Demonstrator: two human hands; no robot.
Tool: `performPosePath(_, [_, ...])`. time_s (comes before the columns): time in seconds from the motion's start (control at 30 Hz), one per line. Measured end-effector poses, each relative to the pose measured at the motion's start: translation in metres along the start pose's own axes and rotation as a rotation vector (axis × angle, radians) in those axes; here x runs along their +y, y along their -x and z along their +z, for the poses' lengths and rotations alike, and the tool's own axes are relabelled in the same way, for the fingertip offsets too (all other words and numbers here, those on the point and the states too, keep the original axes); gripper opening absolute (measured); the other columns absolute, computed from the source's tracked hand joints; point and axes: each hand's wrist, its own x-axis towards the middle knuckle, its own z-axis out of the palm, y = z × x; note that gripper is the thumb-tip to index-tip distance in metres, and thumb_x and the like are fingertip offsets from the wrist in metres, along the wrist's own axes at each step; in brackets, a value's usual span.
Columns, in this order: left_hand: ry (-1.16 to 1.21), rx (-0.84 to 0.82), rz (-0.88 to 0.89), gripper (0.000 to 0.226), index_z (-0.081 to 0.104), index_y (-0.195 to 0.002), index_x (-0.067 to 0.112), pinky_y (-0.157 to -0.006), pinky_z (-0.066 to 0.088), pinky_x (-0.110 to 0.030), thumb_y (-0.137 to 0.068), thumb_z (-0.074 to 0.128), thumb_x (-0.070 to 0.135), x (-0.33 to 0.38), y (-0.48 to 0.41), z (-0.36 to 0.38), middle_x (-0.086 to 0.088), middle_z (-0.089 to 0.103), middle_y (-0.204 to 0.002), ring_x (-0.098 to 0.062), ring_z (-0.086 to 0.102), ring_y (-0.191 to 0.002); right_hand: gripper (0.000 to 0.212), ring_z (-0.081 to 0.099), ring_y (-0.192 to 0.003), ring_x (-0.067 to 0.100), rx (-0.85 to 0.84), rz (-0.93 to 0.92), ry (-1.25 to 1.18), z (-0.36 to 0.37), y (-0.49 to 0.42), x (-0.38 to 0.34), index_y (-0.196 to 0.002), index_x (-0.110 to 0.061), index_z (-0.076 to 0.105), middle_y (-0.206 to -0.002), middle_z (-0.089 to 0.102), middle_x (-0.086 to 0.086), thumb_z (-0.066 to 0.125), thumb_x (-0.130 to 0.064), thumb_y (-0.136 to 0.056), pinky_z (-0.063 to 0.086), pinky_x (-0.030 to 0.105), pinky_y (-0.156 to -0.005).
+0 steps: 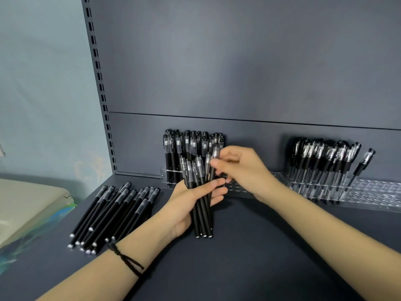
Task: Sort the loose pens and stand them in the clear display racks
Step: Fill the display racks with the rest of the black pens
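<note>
My left hand (186, 205) grips a bundle of several black pens (202, 216), caps up, above the dark shelf. Just above it, my right hand (240, 170) pinches the capped top of one pen (213, 161) that rises out of that bundle. Behind the hands a clear display rack (166, 175) holds several upright black pens (191, 144). A heap of loose black pens (115, 213) lies flat on the shelf to the left. At the right a second clear rack (373, 190) carries several leaning pens (325, 159), with bare holes beyond them.
The dark shelf (249, 246) has a grey back panel (238, 72) and a slotted upright (102, 94) at its left. A stack of pale boxes or packs (26, 205) sits beyond the shelf's left edge. A black cord bracelet (125, 259) circles my left wrist.
</note>
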Motion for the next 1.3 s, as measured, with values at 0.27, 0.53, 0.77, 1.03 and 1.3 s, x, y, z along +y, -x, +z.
performPosePath(0.27, [-0.021, 0.164, -0.113, 0.02, 0.066, -0.107, 0.005, -0.054, 0.055, -0.022, -0.092, 0.063, 0.016, 0.001, -0.001, -0.004, -0.01, 0.076, -0.096, -0.017, 0.074, -0.073, 0.033, 0.063, -0.065, 0.02, 0.596, -0.199, 0.022, -0.049, -0.041, 0.007, -0.116, -0.024, 0.045, -0.075, 0.058, 0.001, 0.061, -0.006, -0.092, 0.054, 0.03, -0.058])
performPosePath(0.53, [-0.065, 0.104, -0.111, 0.023, 0.066, -0.11, 0.006, -0.059, 0.057, -0.026, -0.093, 0.061, 0.02, 0.001, -0.004, -0.002, -0.008, 0.076, -0.1, -0.015, 0.073, -0.071, 0.032, 0.063, -0.071, 0.017, 0.487, -0.257, 0.194, -0.038, -0.043, 0.016, -0.112, -0.028, 0.045, -0.078, 0.06, 0.0, 0.062, -0.01, -0.092, 0.057, 0.046, -0.073])
performPosePath(0.77, [-0.045, 0.102, -0.111, 0.019, 0.065, -0.111, 0.006, -0.059, 0.057, -0.025, -0.094, 0.058, 0.012, 0.0, -0.004, -0.005, -0.009, 0.075, -0.102, -0.017, 0.073, -0.073, 0.033, 0.062, -0.075, 0.02, 0.419, -0.283, 0.261, -0.033, -0.044, 0.019, -0.121, -0.019, 0.047, -0.078, 0.056, -0.005, 0.06, -0.009, -0.092, 0.056, 0.047, -0.075])
performPosePath(1.03, [-0.05, 0.092, -0.111, 0.023, 0.063, -0.115, 0.006, -0.064, 0.059, -0.025, -0.093, 0.058, 0.006, -0.001, -0.006, -0.006, -0.006, 0.075, -0.105, -0.021, 0.074, -0.081, 0.029, 0.066, -0.071, 0.024, 0.269, -0.289, 0.32, -0.036, -0.056, 0.009, -0.118, -0.017, 0.049, -0.081, 0.06, 0.007, 0.061, -0.009, -0.092, 0.058, 0.038, -0.072])
performPosePath(1.3, [-0.046, 0.051, -0.113, 0.05, 0.051, -0.127, -0.003, -0.067, 0.059, -0.027, -0.082, 0.069, 0.01, 0.0, -0.002, -0.004, -0.005, 0.074, -0.109, -0.023, 0.073, -0.091, 0.017, 0.061, -0.075, 0.014, 0.295, -0.233, 0.462, -0.027, -0.056, 0.027, -0.091, -0.016, 0.066, -0.08, 0.061, -0.005, 0.054, -0.028, -0.096, 0.048, 0.03, -0.07])
